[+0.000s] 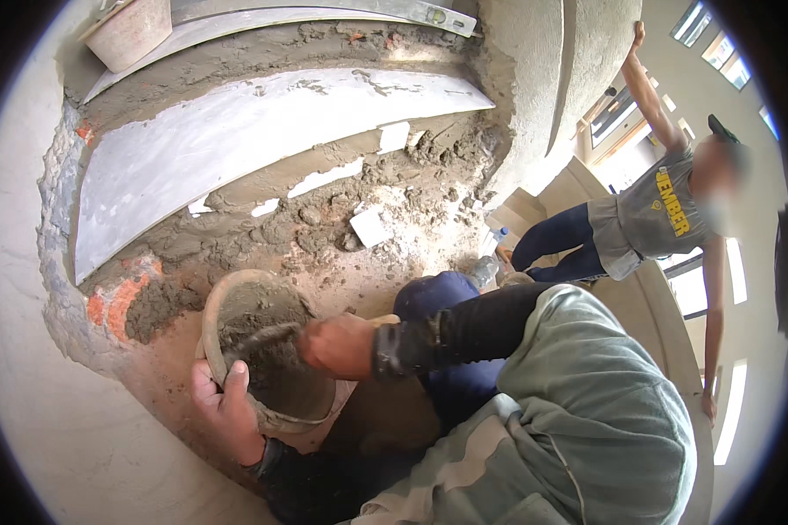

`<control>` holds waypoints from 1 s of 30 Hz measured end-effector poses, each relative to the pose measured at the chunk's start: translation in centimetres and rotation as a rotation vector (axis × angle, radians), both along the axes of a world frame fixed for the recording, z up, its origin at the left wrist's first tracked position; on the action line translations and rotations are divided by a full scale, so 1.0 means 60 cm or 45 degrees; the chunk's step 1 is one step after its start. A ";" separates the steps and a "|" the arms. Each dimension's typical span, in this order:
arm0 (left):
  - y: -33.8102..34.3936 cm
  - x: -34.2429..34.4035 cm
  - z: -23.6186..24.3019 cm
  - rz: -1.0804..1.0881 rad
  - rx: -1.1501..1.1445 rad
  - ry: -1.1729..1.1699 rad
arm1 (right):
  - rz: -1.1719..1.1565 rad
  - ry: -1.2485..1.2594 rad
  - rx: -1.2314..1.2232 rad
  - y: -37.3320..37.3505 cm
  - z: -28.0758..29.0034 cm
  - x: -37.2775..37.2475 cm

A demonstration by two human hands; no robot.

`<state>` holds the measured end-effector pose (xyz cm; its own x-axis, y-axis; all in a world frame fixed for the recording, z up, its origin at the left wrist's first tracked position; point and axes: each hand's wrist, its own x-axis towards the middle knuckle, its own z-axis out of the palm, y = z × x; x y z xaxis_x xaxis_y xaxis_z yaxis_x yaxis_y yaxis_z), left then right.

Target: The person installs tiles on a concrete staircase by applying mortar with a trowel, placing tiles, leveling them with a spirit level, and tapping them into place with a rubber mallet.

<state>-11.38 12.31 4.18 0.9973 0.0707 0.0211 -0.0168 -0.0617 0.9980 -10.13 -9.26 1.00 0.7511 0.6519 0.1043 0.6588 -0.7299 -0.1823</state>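
A round bucket (212, 308) with grey mortar inside sits tilted on the sandy floor at lower centre. My left hand (223, 404) grips its near rim, thumb over the edge. My right hand (337, 344) reaches into the bucket and is shut on a mortar-caked trowel (258, 337), whose blade lies in the mortar. Both wrists wear dark sleeves.
A curved grey slab (236, 140) lies on wet mortar (341, 219) above the bucket, with exposed orange brick (118, 297) at the left. Another bucket (131, 31) stands top left, a metal level (394, 10) top centre. A person in a grey shirt (657, 210) leans on the wall at right.
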 end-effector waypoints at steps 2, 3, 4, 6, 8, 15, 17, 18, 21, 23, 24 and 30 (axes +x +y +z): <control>-0.009 -0.002 0.013 -0.048 -0.076 0.007 | 0.191 0.105 0.000 -0.031 0.009 -0.035; -0.011 -0.006 0.020 -0.126 0.087 0.144 | 0.084 0.009 -0.064 -0.042 0.016 -0.043; -0.022 -0.002 0.014 -0.224 0.064 0.069 | -0.021 -0.088 -0.120 -0.049 0.022 -0.048; -0.022 0.002 -0.014 -0.209 -0.030 -0.076 | -0.185 -0.162 -0.150 -0.059 0.011 -0.028; -0.037 0.000 -0.001 -0.264 -0.095 -0.012 | -0.300 -0.108 -0.077 -0.070 -0.034 0.017; -0.016 0.001 -0.003 -0.158 -0.056 -0.282 | 0.092 0.732 -0.097 -0.025 -0.030 -0.025; -0.015 0.001 -0.009 -0.201 -0.038 -0.257 | 0.159 0.779 0.217 -0.014 -0.064 -0.074; -0.014 0.003 -0.010 -0.249 0.001 -0.253 | 0.196 0.793 0.375 -0.014 -0.080 -0.088; -0.010 -0.001 -0.012 -0.190 -0.021 -0.235 | -0.038 1.118 0.376 0.003 0.002 -0.082; -0.003 0.001 -0.020 -0.085 -0.032 -0.235 | -0.185 1.504 0.527 -0.009 0.038 -0.084; 0.010 0.000 -0.032 -0.029 -0.006 -0.224 | -0.260 1.703 0.602 -0.018 0.047 -0.087; 0.059 -0.020 -0.037 0.490 0.016 -0.165 | -0.437 1.673 1.019 -0.067 0.064 -0.101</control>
